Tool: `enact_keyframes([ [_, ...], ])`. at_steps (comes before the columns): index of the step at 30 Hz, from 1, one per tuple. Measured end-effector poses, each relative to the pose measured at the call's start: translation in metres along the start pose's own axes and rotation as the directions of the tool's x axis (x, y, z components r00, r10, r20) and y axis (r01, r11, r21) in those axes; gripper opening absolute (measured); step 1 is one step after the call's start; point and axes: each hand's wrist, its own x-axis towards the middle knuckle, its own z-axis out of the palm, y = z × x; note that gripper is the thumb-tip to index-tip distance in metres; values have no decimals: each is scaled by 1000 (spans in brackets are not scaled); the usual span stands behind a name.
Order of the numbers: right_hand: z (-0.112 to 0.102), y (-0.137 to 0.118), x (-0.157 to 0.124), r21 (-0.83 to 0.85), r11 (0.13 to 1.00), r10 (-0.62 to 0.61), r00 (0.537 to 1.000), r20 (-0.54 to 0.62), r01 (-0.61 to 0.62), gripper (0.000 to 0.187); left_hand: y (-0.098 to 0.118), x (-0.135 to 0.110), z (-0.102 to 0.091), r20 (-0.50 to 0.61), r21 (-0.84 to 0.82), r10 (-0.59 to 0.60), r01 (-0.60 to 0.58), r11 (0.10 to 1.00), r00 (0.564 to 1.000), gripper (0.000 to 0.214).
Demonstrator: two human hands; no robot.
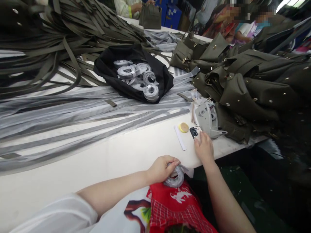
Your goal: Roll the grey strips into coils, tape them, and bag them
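The left hand point(162, 169) pinches a coil point(179, 179) by the table's point(143, 140) edge, probably so it stays wound. The right hand point(204, 147) touches a phone point(195, 132); whether it grips cannot be told. Beyond, black cloth point(105, 66) cups other coils point(151, 93), apparently keeping them together.

Olive bags point(264, 89) lie heaped at right, blue boxes point(173, 16) farther back

A grey, shiny coil point(178, 182) is being pinched along its upper rim by the left hand point(160, 169), its ring showing just below the grip. A phone point(193, 132), lenses up, is being partly covered by the right hand point(204, 148).
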Motion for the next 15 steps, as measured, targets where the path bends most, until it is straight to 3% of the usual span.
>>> enact_keyframes([
  [6,26,8,0,-143,988,-61,998,-29,56,44,-1,4,-3,-12,-26,3,-3,1000,1000,35],
  [15,19,4,0,-187,979,-95,994,-55,83,41,-2,5,-2,-7,-43,7,-7,999,1000,36],
])
